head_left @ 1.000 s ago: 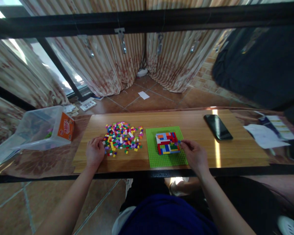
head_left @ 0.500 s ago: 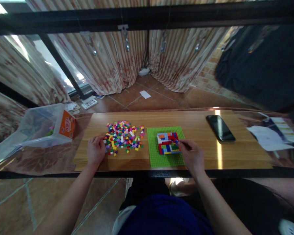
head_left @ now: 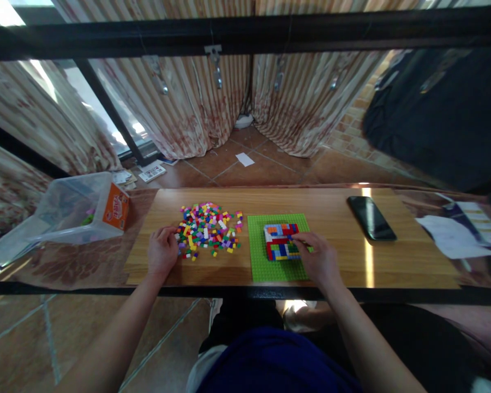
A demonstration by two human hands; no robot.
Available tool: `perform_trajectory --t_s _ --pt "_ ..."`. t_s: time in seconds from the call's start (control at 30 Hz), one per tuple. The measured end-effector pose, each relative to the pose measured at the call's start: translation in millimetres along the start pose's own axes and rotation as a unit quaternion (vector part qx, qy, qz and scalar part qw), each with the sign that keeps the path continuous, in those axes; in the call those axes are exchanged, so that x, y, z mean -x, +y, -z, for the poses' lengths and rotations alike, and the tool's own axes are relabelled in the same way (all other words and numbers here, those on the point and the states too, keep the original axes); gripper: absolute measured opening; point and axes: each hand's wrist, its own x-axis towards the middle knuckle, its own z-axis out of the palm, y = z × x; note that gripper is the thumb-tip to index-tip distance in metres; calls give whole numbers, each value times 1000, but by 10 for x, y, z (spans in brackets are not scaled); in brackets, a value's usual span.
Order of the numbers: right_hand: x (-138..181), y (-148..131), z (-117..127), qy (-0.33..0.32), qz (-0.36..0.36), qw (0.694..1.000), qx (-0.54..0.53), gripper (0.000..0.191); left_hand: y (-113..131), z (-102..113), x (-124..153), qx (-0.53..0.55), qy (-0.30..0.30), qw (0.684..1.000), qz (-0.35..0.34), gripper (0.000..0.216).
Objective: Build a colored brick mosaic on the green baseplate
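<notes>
A low block of toy bricks in red, blue, white, orange and green stands on a green studded baseplate. My right hand is at the block's right side, thumb and forefinger pinched over its top. Between those fingertips is a small, dark bluish toy brick, mostly covered by the fingers. To the left lies a loose pile of small coloured toy bricks. My left hand rests at the pile's left edge with its fingers curled; what they hold, if anything, is hidden.
A black phone lies right of the baseplate on the wooden board. A clear plastic box with an orange label stands at the left. Papers lie at the far right. Another person's dark clothing shows at the lower right.
My right hand has shifted slightly left, its fingertips now further over the block's top. My left hand stays by the pile. The whole view has shifted a little.
</notes>
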Motion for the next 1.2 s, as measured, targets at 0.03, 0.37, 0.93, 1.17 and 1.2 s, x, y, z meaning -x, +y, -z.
perform_trajectory --t_s 0.03,0.37,0.93,1.17,1.2 --pt "-31 11 -7 -8 17 1000 6 22 -1 -2 0 0 1 1000 1 24" --pt "-163 175 -101 -47 67 995 59 23 16 8 -5 6 -5 1000 2 23" --pt "-36 110 -266 87 -77 993 35 35 19 14 2 -3 -4 1000 -1 23" --pt "-119 131 -309 84 -111 990 4 38 27 12 -1 -6 -5 1000 8 23" --pt "-125 136 -309 79 -112 991 -2 38 26 11 0 -7 -5 1000 9 23"
